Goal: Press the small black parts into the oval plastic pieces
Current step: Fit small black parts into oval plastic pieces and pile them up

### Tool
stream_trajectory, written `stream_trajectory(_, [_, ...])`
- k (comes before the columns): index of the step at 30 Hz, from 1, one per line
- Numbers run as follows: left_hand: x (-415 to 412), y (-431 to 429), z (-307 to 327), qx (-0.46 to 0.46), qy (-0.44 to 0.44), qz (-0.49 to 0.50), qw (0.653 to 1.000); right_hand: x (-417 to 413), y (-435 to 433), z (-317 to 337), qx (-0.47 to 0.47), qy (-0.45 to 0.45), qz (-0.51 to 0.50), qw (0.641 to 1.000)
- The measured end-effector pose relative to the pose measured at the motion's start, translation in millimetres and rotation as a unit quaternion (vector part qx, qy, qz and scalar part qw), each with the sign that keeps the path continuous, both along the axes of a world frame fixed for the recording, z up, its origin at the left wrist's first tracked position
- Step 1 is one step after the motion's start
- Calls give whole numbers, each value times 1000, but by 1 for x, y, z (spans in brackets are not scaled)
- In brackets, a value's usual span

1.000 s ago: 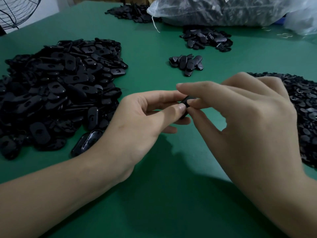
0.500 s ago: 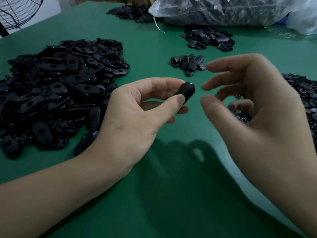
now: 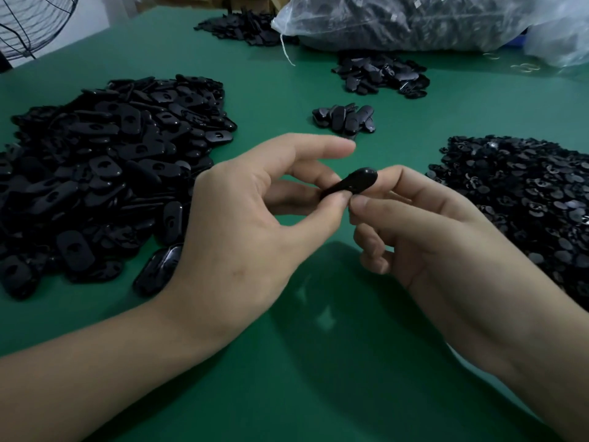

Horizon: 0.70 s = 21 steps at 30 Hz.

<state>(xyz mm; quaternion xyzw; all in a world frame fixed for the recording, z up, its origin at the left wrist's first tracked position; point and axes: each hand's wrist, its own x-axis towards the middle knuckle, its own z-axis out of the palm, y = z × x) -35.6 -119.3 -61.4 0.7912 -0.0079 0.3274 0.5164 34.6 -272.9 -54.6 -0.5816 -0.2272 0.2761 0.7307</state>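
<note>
Fingers [image 3: 328, 207] of my left hand [image 3: 255, 224] pinched one oval piece [image 3: 353, 183] above the worktop's [image 3: 287, 378] middle, steadying it; right hand [image 3: 430, 231] thumb and forefinger clamped its near end, presumably seating a small part I could not see.

Both arms are bare from the near edge of the view up to the fingertips. The left forearm [image 3: 95, 378] is broad and smooth, with faint creases across the wrist. The left hand [image 3: 251, 224] carries a small faint mark [image 3: 236, 273] on its back and a short, trimmed thumbnail [image 3: 338, 199]. The right forearm [image 3: 526, 362] is equally uncovered, and the right hand [image 3: 424, 237] has slender fingers [image 3: 414, 185], rounded knuckles and short nails too.
</note>
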Motion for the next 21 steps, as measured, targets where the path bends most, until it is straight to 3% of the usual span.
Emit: stream_trajectory(21, [0,3,5,131,-23,38,990,4,-2,-2,22,55,43,997])
